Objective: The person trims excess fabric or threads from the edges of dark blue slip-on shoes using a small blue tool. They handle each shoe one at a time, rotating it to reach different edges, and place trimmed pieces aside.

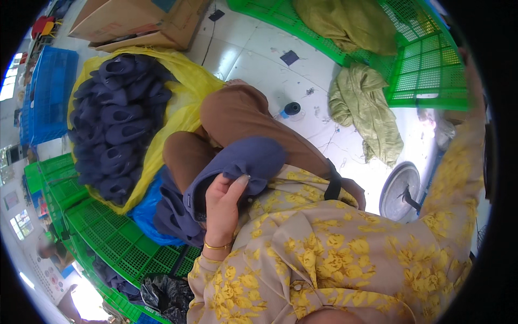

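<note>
My left hand, with a gold-coloured bangle at the wrist, is closed on a navy felt slipper that rests over my lap. Thumb and fingers pinch the gathered cloth at its opening, and a small label shows on the edge. More navy slippers lie beside my left hand, partly under the held one. My right arm stretches out to the right, and the right hand is blurred at the dark rim beside a green crate; its fingers cannot be made out.
A yellow plastic bag full of navy slippers stands at the left. Green crates run along the lower left, near a black bag. Farther off are a cardboard box, an olive cloth, a spool and a round metal disc.
</note>
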`<act>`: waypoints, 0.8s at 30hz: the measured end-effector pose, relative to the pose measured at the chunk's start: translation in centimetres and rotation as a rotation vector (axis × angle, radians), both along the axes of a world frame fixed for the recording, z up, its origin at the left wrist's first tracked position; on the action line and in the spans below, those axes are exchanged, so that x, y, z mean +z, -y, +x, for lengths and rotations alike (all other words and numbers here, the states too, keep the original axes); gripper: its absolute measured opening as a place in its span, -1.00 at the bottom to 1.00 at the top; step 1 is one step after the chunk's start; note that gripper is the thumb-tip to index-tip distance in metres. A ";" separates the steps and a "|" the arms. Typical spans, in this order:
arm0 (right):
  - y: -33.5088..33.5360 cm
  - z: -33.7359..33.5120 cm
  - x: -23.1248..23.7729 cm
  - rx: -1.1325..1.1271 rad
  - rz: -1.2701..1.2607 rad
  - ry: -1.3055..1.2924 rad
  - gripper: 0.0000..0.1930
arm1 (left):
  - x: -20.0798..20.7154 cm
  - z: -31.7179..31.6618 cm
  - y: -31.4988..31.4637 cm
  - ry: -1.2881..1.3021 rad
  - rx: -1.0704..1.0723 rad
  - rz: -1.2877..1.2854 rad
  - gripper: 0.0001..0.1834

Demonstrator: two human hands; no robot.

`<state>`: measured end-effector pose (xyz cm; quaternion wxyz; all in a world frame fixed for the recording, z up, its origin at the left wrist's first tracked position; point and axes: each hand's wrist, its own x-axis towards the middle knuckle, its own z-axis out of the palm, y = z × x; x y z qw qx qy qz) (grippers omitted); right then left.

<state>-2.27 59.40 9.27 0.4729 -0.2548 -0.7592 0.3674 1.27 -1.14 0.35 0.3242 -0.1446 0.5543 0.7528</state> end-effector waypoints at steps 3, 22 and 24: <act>9.0 -0.3 -7.2 0.447 -0.070 0.208 -0.62 | 0.3 0.4 0.0 -0.012 -0.017 0.009 -0.74; 38.3 4.4 -9.1 1.382 0.149 0.548 -0.68 | -0.6 0.2 0.3 0.007 -0.054 0.011 -0.68; 38.3 4.3 -8.9 1.385 0.165 0.556 -0.70 | -0.6 0.2 0.3 0.009 -0.063 0.013 -0.68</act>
